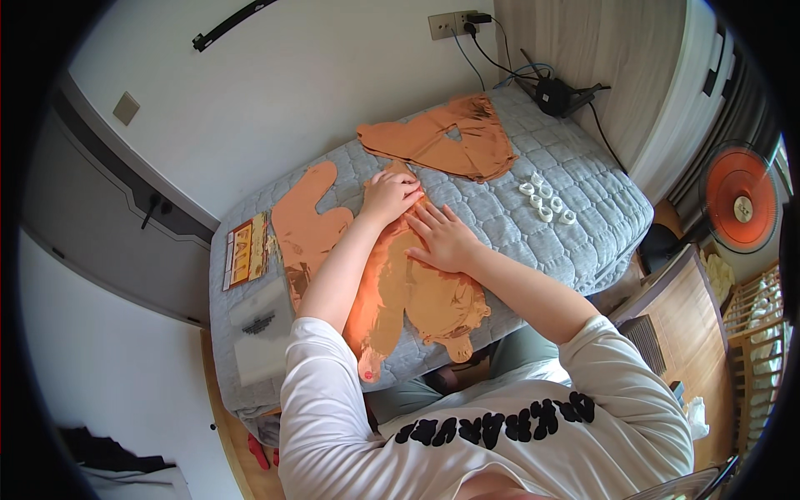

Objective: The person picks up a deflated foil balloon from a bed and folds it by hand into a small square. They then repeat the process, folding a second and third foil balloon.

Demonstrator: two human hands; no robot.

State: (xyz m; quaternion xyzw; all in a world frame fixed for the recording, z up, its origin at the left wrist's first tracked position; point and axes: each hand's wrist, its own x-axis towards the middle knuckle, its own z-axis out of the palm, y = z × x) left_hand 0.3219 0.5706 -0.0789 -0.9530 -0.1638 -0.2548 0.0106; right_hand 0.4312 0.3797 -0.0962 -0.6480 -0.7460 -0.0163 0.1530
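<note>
A flat, copper-coloured foil balloon lies on the grey quilted mattress in front of me. My left hand is curled at its upper end, fingertips pinching the foil edge. My right hand lies flat on the foil just beside it, fingers spread. A second flat foil balloon piece lies to the left of my left forearm. A further pile of copper foil pieces sits near the far side.
Several small white rings lie on the mattress at right. A printed card and a clear plastic bag lie at the left edge. A fan stands at right; cables and a wall socket behind.
</note>
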